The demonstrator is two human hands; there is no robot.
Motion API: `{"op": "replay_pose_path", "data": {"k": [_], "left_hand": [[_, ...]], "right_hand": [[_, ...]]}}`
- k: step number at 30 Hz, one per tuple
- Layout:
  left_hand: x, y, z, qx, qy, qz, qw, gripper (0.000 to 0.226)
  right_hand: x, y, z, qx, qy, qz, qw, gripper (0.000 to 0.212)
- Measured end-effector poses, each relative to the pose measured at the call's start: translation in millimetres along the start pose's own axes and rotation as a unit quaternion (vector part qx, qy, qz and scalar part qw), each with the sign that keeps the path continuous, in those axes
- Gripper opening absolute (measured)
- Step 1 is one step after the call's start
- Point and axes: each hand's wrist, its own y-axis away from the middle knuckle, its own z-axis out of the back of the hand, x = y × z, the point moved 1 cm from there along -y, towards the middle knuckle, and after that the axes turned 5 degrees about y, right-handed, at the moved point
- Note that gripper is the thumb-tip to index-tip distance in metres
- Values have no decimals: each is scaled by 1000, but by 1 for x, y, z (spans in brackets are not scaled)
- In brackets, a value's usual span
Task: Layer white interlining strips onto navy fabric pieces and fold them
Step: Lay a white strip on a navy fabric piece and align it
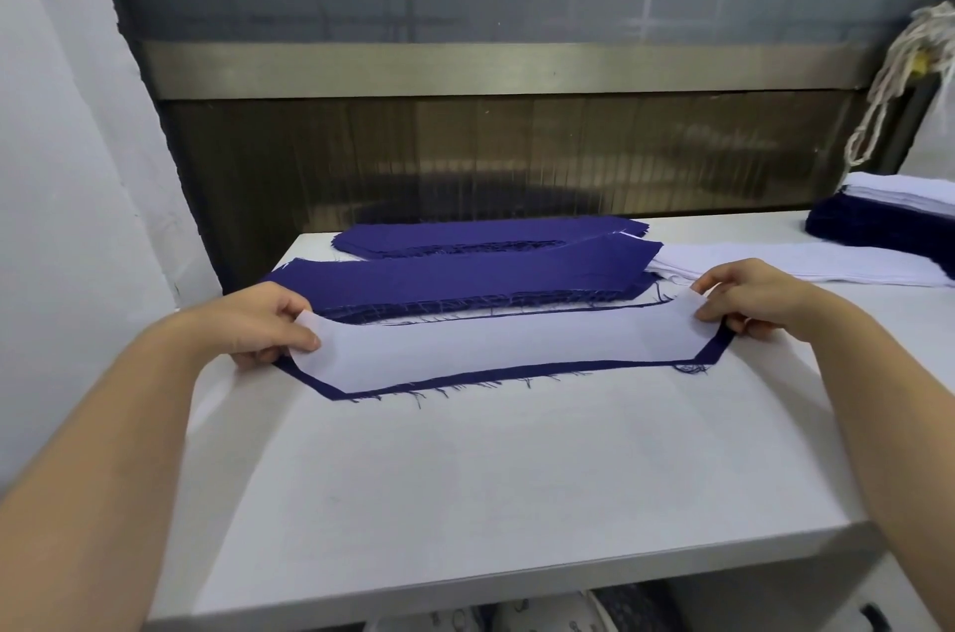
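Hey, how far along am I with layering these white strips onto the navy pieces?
Done: one white strip lies on a navy piece, navy border showing. In hand: left hand and right hand pinch the strip's ends. Left: the fold, plus the navy stack and loose white strips behind.

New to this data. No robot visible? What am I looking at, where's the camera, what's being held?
There is no machine here. A person works bare-handed, and the single picture comes from a wide-angle camera on their head, looking down. The left hand and right hand each pinch one end of a white interlining strip laid over a navy fabric piece, whose edge shows along the near side. Behind lie stacked navy pieces, more white strips and a navy-and-white pile, all on a white table.
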Motion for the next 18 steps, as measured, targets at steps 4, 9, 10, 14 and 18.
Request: {"op": "replay_pose_path", "data": {"k": [4,9,10,14,18], "left_hand": [[1,-2,0,-4,-7,-1,1000,24],[0,-4,0,-5,-20,3,1000,19],[0,-4,0,-10,-20,2,1000,17],[-1,-5,-1,-16,-11,4,1000,14],[-1,-5,-1,-13,-15,8,1000,14]], "right_hand": [[0,0,0,0,-2,0,1000,18],[-2,-2,0,-1,-2,3,1000,20],[-2,-2,0,-2,-4,6,1000,21],[-4,-5,-1,-3,-9,17,1000,21],[-5,-6,-1,-4,-4,18,1000,21]]}}
